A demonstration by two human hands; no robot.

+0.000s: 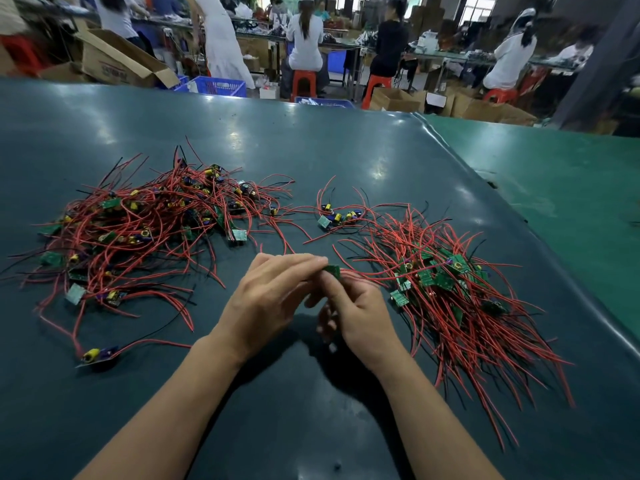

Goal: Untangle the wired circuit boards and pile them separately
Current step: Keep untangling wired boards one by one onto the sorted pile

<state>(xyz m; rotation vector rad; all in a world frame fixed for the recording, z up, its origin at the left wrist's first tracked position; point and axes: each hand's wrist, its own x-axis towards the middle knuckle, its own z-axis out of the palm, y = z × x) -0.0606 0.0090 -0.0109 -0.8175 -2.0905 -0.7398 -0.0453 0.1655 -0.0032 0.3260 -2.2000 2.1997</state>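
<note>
both hands, left hand (266, 292) and right hand (356, 306), pinching small green board (333, 271); light, stiff; red wires (367, 276) floppy, snaggy; grab board edges imo

A dark teal table (311, 140) carries everything, its glossy top catching lamp reflections. Toward the left edge lies a tangled heap (138, 220) of small green boards with red and black wires. Near the right edge lies a second pile (450, 289), its wires mostly fanned toward the near edge. Between the two, nearer the far edge, sits a small cluster (337, 216) of a few wired boards. One stray board (97, 355) lies apart near the left edge, closer to the near side. A green mat (561, 181) adjoins the right edge.
</note>
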